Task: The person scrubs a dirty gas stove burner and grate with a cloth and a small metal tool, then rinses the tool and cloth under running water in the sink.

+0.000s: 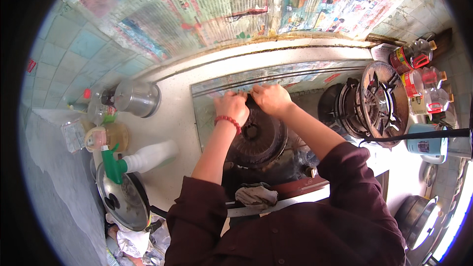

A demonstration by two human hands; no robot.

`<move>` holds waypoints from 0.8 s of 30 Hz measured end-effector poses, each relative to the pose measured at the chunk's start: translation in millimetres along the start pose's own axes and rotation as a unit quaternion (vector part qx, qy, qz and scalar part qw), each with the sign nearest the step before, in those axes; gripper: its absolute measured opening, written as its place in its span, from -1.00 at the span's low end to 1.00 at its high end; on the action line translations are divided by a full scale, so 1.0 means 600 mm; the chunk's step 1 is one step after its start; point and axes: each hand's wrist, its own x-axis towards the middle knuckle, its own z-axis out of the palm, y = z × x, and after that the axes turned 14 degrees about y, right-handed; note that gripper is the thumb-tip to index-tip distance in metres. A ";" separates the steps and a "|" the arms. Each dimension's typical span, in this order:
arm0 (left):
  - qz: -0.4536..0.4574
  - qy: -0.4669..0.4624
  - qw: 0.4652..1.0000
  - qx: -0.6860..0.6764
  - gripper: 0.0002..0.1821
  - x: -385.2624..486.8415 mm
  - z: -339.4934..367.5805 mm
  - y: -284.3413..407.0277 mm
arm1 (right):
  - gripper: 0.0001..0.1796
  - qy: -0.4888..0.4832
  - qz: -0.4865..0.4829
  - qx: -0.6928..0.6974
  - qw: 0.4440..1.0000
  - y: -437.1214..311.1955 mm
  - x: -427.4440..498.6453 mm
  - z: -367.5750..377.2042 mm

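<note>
A gas stove with a glass top (207, 112) lies in front of me. My left hand (233, 108), with a red bead bracelet (227, 119) at the wrist, is curled at the far side of the left burner (255, 136). Close beside it, my right hand (271, 98) is bent the same way. Something small and brownish shows at the left fingertips; what it is cannot be told, nor whether the fingers hold it. A crumpled grey cloth (256, 196) rests on the stove's near edge. Over the right burner (349, 109) a round metal pot support (384, 103) stands tilted.
At the left are a metal pot (136, 98), a spray bottle with a green head (147, 158) and a pan with a glass lid (123, 197). Several plastic bottles (414, 57), a light-blue container (428, 143) and a steel pot (415, 220) stand at the right.
</note>
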 end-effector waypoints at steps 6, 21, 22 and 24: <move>-0.010 -0.048 0.998 0.043 -0.69 0.005 0.008 -0.005 | -0.83 -0.026 -0.009 -0.003 1.000 0.003 0.011 0.000; -0.027 -0.086 0.994 0.057 -0.68 0.010 -0.005 -0.012 | -0.84 0.039 -0.023 -0.013 0.999 -0.002 0.018 0.015; -0.025 -0.100 0.994 0.039 -0.68 0.007 -0.004 -0.014 | -0.84 0.024 -0.028 -0.012 0.999 -0.002 0.017 0.015; -0.015 -0.074 0.997 0.006 -0.72 -0.003 -0.006 -0.018 | -0.83 -0.024 -0.017 -0.015 0.999 -0.001 0.010 0.009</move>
